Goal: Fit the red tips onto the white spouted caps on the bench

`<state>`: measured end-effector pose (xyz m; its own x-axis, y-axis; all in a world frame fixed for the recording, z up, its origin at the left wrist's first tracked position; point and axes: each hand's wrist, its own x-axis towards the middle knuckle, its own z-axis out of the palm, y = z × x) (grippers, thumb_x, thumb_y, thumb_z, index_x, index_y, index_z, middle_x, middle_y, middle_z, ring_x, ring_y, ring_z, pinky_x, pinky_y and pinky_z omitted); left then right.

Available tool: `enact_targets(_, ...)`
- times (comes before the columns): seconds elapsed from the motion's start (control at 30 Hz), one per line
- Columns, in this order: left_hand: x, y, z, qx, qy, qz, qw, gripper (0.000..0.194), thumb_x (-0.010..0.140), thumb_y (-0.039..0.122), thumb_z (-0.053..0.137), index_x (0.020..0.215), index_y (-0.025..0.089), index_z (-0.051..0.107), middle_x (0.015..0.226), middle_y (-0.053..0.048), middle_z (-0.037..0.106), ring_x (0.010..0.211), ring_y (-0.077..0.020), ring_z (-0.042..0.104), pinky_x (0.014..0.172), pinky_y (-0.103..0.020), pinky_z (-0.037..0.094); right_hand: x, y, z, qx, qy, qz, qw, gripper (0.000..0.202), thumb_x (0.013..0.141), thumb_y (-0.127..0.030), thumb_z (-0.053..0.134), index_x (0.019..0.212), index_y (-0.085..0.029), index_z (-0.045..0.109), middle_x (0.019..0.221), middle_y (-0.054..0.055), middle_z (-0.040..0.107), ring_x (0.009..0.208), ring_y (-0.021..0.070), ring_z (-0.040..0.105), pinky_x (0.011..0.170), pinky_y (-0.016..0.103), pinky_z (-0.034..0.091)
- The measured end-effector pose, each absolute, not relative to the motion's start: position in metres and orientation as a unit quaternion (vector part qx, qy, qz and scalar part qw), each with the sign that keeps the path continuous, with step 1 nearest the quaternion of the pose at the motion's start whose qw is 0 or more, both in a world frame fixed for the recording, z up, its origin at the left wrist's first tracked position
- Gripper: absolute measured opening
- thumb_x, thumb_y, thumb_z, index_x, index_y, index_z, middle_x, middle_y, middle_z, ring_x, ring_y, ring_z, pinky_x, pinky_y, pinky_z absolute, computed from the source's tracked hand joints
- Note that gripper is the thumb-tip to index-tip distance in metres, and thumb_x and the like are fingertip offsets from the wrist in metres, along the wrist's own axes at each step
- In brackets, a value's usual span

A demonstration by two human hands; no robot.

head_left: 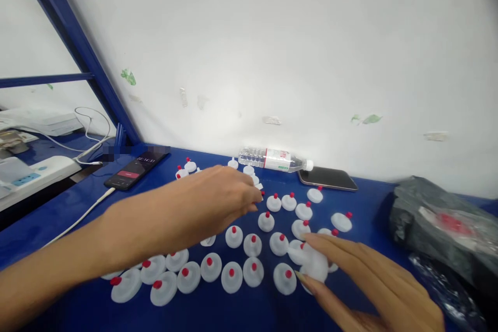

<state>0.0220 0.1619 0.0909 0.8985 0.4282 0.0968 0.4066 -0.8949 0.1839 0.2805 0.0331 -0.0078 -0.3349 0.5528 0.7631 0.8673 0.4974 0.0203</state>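
Many white disc-shaped nozzle caps with red tips, such as this nozzle cap [231, 277], stand on the blue tabletop [187, 316]. My left hand [223, 192] reaches across the rear ones, fingers closed and bent downward. A red bit shows at its fingertips, but what they pinch is mostly hidden. At the lower right, my right hand [377, 285] has its thumb and fingers around a blurred white nozzle cap [316, 264], whose spout points left with no red tip visible. Several rear pieces, like this white nozzle cap [232, 164], also show no red tip.
A clear water bottle [278, 160] lies along the wall beside a dark phone [329, 178]. To the left are another phone [136, 170] on a charging cable [85, 215] and a power strip [42, 179]. A grey plastic bag [420, 212] sits at the right.
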Motion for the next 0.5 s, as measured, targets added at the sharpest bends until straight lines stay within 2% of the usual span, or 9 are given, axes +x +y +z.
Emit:
enact_targets(0.07, 0.022, 0.151, 0.076, 0.973, 0.193, 0.099, 0.079, 0.039, 0.093, 0.002, 0.048, 0.117, 0.025, 0.069, 0.114, -0.006, 0.070, 0.078, -0.0141, 0.066, 0.068, -0.025, 0.048, 0.279, 0.034, -0.007, -0.446, -0.790, -0.208, 0.366, 0.032, 0.095, -0.025, 0.070, 0.127, -0.021, 0.068, 0.110, 0.001, 0.081, 0.092, 0.0162, 0.080, 0.088, 0.025, 0.062)
enact_targets(0.13, 0.023, 0.139, 0.058, 0.971, 0.185, 0.133, 0.078, 0.051, 0.094, 0.000, 0.046, 0.134, 0.027, 0.060, 0.122, -0.007, 0.067, 0.076, -0.0129, 0.065, 0.066, -0.024, 0.050, 0.277, 0.034, -0.006, -0.435, -0.791, -0.203, 0.379, 0.033, 0.094, -0.024, 0.070, 0.127, -0.020, 0.068, 0.111, 0.003, 0.081, 0.093, 0.0170, 0.079, 0.088, 0.026, 0.062)
enact_targets(0.17, 0.025, 0.133, 0.050, 0.970, 0.166, 0.159, 0.085, 0.051, 0.095, 0.002, 0.047, 0.138, 0.026, 0.057, 0.120, -0.008, 0.067, 0.077, -0.0139, 0.065, 0.066, -0.025, 0.051, 0.276, 0.034, -0.005, -0.431, -0.792, -0.203, 0.382, 0.034, 0.094, -0.023, 0.070, 0.127, -0.019, 0.068, 0.110, 0.004, 0.081, 0.093, 0.0173, 0.080, 0.088, 0.026, 0.063)
enact_targets(0.23, 0.029, 0.123, 0.039, 0.955, 0.159, 0.216, 0.128, 0.038, 0.100, 0.009, 0.052, 0.134, 0.024, 0.060, 0.111, -0.007, 0.071, 0.084, -0.0150, 0.068, 0.072, -0.024, 0.054, 0.274, 0.034, -0.004, -0.425, -0.792, -0.206, 0.387, 0.033, 0.093, -0.023, 0.070, 0.126, -0.018, 0.069, 0.108, 0.004, 0.082, 0.091, 0.0174, 0.080, 0.086, 0.025, 0.064)
enact_targets(0.33, 0.035, 0.113, 0.033, 0.916, 0.164, 0.319, 0.181, 0.016, 0.102, 0.021, 0.061, 0.115, 0.021, 0.070, 0.099, -0.004, 0.076, 0.084, -0.0134, 0.071, 0.076, -0.021, 0.056, 0.271, 0.033, -0.002, -0.420, -0.790, -0.210, 0.394, 0.031, 0.094, -0.022, 0.069, 0.124, -0.016, 0.069, 0.108, 0.005, 0.082, 0.091, 0.0174, 0.080, 0.085, 0.024, 0.063)
enact_targets(0.4, 0.037, 0.110, 0.033, 0.906, 0.154, 0.341, 0.197, 0.016, 0.101, 0.019, 0.061, 0.112, 0.021, 0.073, 0.100, -0.005, 0.076, 0.081, -0.0120, 0.071, 0.072, -0.019, 0.056, 0.270, 0.033, -0.001, -0.415, -0.792, -0.214, 0.393, 0.029, 0.095, -0.021, 0.067, 0.123, -0.015, 0.068, 0.106, 0.006, 0.082, 0.091, 0.0173, 0.080, 0.086, 0.023, 0.063)
enact_targets(0.5, 0.034, 0.108, 0.028, 0.915, 0.141, 0.322, 0.199, 0.028, 0.099, 0.009, 0.058, 0.119, 0.024, 0.072, 0.109, -0.005, 0.072, 0.077, -0.0100, 0.068, 0.064, -0.019, 0.053, 0.268, 0.033, -0.001, -0.408, -0.795, -0.212, 0.395, 0.026, 0.097, -0.024, 0.065, 0.121, -0.015, 0.068, 0.104, 0.006, 0.082, 0.088, 0.0164, 0.080, 0.084, 0.022, 0.063)
